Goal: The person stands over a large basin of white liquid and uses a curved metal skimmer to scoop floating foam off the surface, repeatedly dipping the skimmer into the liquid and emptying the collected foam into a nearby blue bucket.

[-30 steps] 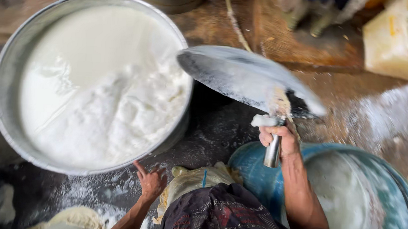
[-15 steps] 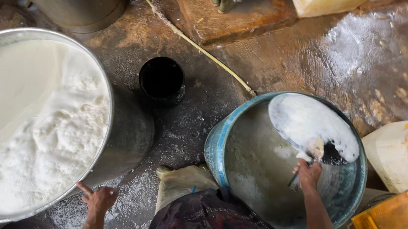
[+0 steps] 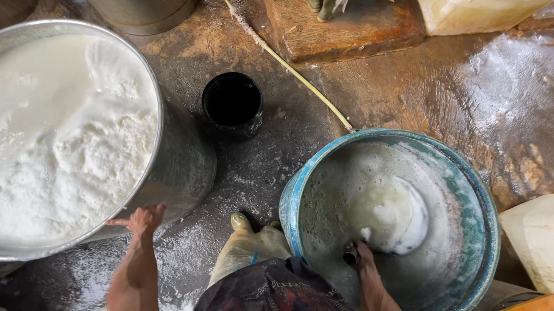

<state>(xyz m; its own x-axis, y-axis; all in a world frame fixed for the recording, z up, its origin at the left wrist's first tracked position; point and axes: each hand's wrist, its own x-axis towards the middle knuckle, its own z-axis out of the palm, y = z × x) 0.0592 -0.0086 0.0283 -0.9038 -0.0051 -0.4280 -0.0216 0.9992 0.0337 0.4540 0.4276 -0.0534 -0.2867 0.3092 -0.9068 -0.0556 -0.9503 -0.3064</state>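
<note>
A big vat [image 3: 178,168] stands left, a tub [image 3: 481,209] right, a small cup [image 3: 232,103] between and behind them

One metal vat [image 3: 179,161], one blue tub [image 3: 481,209], one black cup [image 3: 232,103], two hands.

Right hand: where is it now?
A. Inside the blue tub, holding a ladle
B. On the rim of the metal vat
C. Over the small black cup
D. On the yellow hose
A: the right hand grips the ladle handle inside the blue tub, its white scoop down in the foamy liquid.
</note>
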